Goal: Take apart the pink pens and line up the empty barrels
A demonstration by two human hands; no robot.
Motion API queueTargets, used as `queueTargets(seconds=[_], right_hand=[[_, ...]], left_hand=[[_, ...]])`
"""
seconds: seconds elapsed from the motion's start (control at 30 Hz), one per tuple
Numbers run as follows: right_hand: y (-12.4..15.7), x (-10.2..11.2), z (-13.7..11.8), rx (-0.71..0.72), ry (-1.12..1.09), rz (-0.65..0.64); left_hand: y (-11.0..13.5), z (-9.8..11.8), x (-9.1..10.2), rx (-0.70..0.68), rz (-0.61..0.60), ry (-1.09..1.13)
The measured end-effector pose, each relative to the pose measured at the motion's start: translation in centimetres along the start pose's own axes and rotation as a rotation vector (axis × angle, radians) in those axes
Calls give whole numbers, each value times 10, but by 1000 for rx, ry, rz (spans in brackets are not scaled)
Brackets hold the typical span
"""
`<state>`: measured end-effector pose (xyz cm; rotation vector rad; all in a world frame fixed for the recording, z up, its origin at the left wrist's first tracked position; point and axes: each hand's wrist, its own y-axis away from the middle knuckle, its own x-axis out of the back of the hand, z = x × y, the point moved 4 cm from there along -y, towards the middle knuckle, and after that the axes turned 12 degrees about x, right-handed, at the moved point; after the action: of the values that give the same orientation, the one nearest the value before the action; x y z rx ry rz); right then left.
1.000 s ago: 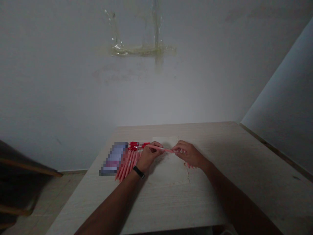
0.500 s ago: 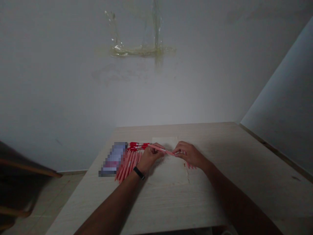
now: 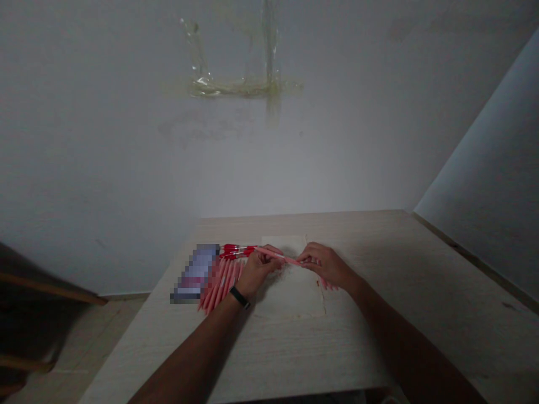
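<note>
Over a pale sheet of paper (image 3: 290, 292), my two hands meet on a slim pink pen (image 3: 269, 253). My left hand (image 3: 261, 269), with a dark band on its wrist, pinches the pen's longer left part. The fingers of my right hand (image 3: 326, 264) are closed on its right end. Whether the pen is in one piece or two at the middle I cannot tell. Beside my left hand lies a row of several pink pens (image 3: 221, 286), with red pens (image 3: 236, 251) behind them. More pink pieces (image 3: 329, 285) lie partly hidden under my right hand.
A blurred-out flat rectangular object (image 3: 196, 274) lies at the left of the light wooden table (image 3: 286, 359). A wall with old clear tape (image 3: 236, 88) rises behind the table. Wooden furniture legs (image 3: 50, 289) stand on the floor at left.
The right end of the pen has come up slightly and sits more in line with the left part. Both hands stay nearly in place, and the pens on the table are unmoved.
</note>
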<state>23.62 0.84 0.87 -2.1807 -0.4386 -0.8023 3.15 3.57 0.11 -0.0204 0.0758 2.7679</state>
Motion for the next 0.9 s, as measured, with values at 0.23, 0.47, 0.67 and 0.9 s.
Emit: queueTargets(seconds=[0.23,0.47,0.67,0.9], right_hand=[[-1,1,-3,-38,-4,-11],[1,-2,-4,-72,-42,0],[0,-1,-2,-80,-40,-4],[-1,-1,-9,-82,-37,-11]], left_hand=[[-1,0,3,-12,-1,-32],[-3,-4,1,27,17,-12],[-2,-1,2,19,23,-18],[-2,-5,1,28,6,-19]])
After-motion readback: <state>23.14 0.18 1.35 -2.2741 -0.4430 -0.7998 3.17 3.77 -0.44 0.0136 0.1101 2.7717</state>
